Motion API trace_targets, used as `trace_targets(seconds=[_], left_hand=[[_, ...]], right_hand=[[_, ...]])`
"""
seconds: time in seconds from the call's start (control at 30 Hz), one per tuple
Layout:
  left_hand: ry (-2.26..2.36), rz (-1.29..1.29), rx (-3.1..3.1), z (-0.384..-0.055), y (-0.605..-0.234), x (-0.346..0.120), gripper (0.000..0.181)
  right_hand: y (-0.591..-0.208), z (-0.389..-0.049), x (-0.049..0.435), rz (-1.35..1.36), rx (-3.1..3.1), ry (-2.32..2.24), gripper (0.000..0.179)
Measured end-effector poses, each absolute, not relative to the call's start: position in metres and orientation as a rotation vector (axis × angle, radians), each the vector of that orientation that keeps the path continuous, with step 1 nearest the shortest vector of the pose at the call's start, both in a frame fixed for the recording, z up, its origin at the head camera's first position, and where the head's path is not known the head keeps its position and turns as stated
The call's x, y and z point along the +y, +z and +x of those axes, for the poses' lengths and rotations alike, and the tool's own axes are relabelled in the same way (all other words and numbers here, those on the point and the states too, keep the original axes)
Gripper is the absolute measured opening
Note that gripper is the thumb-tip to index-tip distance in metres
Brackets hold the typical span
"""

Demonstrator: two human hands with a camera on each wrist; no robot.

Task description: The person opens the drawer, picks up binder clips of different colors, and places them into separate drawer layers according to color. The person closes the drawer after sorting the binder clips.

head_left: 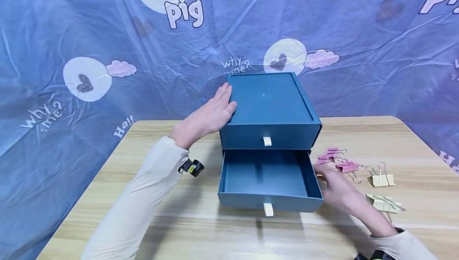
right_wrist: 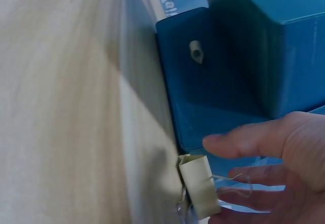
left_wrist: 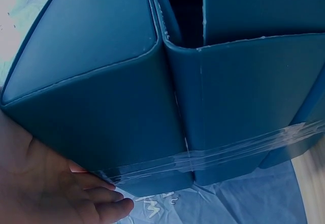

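A dark blue drawer box (head_left: 267,96) stands on the table, its middle drawer (head_left: 244,199) pulled out, with nothing visible inside. White tabs mark the drawer fronts. My left hand (head_left: 211,112) rests along the box's upper left edge, fingers extended; the left wrist view shows its fingers (left_wrist: 109,206) against the side. Right of the open drawer is my right hand (head_left: 340,190), thumb and fingers spread. A cream binder clip (right_wrist: 199,186) stands by those fingers in the right wrist view, its wire handles reaching between thumb and fingertips. In the head view the hand mostly hides this clip.
Several pink binder clips (head_left: 348,167) lie right of the box. Two more cream clips, one upright (head_left: 381,180) and one nearer me (head_left: 383,203), sit further right. Clear tape (left_wrist: 244,150) crosses the box's left side. A blue printed cloth (head_left: 215,21) hangs behind the wooden table (head_left: 161,172).
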State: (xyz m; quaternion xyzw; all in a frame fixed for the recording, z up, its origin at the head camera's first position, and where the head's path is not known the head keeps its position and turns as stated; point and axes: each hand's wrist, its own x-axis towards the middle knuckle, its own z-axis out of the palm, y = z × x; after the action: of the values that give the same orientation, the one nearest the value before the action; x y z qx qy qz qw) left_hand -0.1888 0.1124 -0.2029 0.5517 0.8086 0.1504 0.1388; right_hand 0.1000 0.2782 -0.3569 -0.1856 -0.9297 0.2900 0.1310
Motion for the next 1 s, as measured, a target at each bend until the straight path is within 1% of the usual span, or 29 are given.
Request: trace_targets(seconds=[0.1, 0.27, 0.43, 0.8, 1.0], left_hand=[[0.435, 1.590, 2.342, -0.189, -0.203, 0.113, 0.060], [0.437, 1.595, 2.342, -0.188, -0.203, 0.113, 0.061], [0.445, 1.587, 2.345, -0.188, -0.203, 0.113, 0.061], [0.409, 1.603, 2.357, -0.189, -0.203, 0.111, 0.060], [0.388, 1.622, 2.365, -0.189, -0.202, 0.113, 0.060]], right_hand=[[-0.361, 0.100, 0.279, -0.515, -2.703, 0.758, 0.045], [-0.364, 0.101, 0.280, -0.522, -2.711, 0.689, 0.039], [-0.366, 0.099, 0.280, -0.531, -2.711, 0.707, 0.044], [-0.371, 0.096, 0.277, -0.580, -2.660, 0.655, 0.037], [-0.374, 0.096, 0.277, -0.559, -2.615, 0.615, 0.040]])
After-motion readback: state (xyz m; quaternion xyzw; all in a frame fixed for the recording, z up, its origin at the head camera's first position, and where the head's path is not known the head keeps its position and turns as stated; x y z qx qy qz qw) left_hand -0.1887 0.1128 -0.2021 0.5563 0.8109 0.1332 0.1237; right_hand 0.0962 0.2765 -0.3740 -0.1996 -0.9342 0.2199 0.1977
